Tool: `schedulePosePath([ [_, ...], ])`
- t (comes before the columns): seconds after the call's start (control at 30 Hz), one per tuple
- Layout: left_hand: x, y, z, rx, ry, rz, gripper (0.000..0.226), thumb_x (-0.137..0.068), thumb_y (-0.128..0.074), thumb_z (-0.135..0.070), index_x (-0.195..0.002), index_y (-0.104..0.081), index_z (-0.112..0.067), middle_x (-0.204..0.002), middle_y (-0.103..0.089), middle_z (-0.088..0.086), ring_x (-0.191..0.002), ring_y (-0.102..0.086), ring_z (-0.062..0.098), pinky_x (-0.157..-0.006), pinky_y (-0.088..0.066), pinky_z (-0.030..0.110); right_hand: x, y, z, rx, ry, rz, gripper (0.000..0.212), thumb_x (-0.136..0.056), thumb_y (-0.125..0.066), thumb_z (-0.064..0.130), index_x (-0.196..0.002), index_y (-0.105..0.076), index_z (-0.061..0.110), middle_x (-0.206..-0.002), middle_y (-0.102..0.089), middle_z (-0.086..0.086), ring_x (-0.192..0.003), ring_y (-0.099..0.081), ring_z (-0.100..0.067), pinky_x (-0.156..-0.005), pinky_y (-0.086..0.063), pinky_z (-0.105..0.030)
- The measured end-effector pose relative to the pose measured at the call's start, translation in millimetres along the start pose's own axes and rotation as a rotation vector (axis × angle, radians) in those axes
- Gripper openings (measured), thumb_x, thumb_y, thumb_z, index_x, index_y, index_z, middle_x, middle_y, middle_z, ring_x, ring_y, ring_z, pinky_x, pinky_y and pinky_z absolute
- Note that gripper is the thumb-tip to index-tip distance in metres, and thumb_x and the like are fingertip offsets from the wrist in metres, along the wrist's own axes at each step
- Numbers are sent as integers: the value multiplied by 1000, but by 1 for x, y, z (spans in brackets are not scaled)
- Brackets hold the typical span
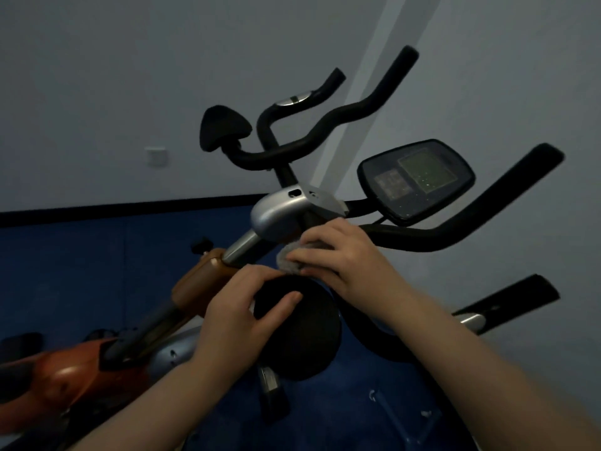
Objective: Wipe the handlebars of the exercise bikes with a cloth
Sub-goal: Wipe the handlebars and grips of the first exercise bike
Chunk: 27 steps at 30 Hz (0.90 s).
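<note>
A black padded elbow rest (302, 333) sits at the near end of the closest bike's black handlebars (461, 219). My left hand (240, 307) grips the pad's left edge, thumb across its top. My right hand (338, 255) is closed on a small grey cloth (289, 257), pressing it against the bar just above the pad, below the silver stem cover (279, 213). A console with a greenish screen (416, 180) stands behind my right hand. Further back, a second bike's curved black handlebars (328, 125) and its pad (224, 128) rise against the wall.
An orange bike frame (81, 369) runs down to the lower left. Blue floor (357, 402) lies below, with a black skirting strip (130, 208) under the pale wall. A wall socket (157, 156) is at left. Another black grip (507, 304) sticks out at right.
</note>
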<state>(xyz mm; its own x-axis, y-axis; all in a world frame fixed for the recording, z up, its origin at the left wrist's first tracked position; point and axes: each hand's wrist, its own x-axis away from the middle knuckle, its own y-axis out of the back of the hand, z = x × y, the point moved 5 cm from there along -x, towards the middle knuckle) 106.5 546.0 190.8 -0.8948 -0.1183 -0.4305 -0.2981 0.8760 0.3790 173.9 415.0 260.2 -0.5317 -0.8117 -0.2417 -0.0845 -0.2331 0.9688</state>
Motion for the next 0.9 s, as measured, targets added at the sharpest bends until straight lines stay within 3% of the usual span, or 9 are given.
schedulePosePath([
  [0.17, -10, 3, 0, 36, -75, 45, 29, -83, -65, -38, -104, -68, -18, -104, -65, -9, -103, -60, 2, -88, -50, 22, 11, 18, -22, 178, 152, 36, 22, -86, -64, 10, -107, -70, 8, -103, -67, -14, -85, -61, -30, -67, -52, -43],
  [0.3, -23, 0, -5, 91, -103, 58, 27, -78, -68, -29, -103, -66, -19, -104, -64, -11, -103, -60, 4, -87, -51, 29, 3, 11, -13, 95, 8, -36, 21, -86, -65, 13, -106, -72, 10, -103, -67, -12, -86, -61, -30, -69, -51, -43],
  [0.47, -36, -4, 0, 113, -113, 181, 34, -76, -67, -31, -108, -63, -19, -108, -62, -10, -104, -60, 9, -85, -51, 33, 14, 19, -25, 143, -89, 20, 25, -84, -68, 10, -109, -71, 11, -104, -67, -13, -83, -59, -29, -67, -50, -40],
  [0.6, -46, -14, -7, 132, -86, 320, 47, -79, -63, -40, -124, -55, -30, -123, -54, -17, -120, -51, 6, -99, -43, 26, 19, 39, -44, 166, -332, -114, 22, -86, -66, 12, -107, -70, 11, -99, -65, -8, -85, -55, -25, -69, -50, -43],
  [0.73, -63, -19, -13, 164, -4, 338, 37, -81, -52, -53, -118, -49, -45, -113, -53, -24, -112, -50, -3, -88, -43, 17, 13, 16, -19, 81, -472, -204, 26, -85, -66, 11, -110, -69, 13, -102, -62, -7, -89, -56, -24, -72, -51, -40],
  [0.83, -75, -22, -14, 78, -36, 402, 37, -81, -53, -49, -117, -50, -44, -109, -53, -25, -106, -51, -6, -86, -44, 17, 34, 28, -31, 167, -528, -237, 27, -83, -68, 9, -110, -70, 11, -102, -64, -9, -90, -58, -26, -73, -51, -40],
  [0.9, -82, -26, -15, 47, -50, 442, 39, -80, -56, -45, -118, -55, -39, -108, -54, -24, -105, -51, -5, -88, -43, 19, 48, 44, -45, 199, -665, -343, 23, -85, -67, 12, -108, -71, 11, -100, -64, -8, -90, -59, -25, -73, -49, -31],
])
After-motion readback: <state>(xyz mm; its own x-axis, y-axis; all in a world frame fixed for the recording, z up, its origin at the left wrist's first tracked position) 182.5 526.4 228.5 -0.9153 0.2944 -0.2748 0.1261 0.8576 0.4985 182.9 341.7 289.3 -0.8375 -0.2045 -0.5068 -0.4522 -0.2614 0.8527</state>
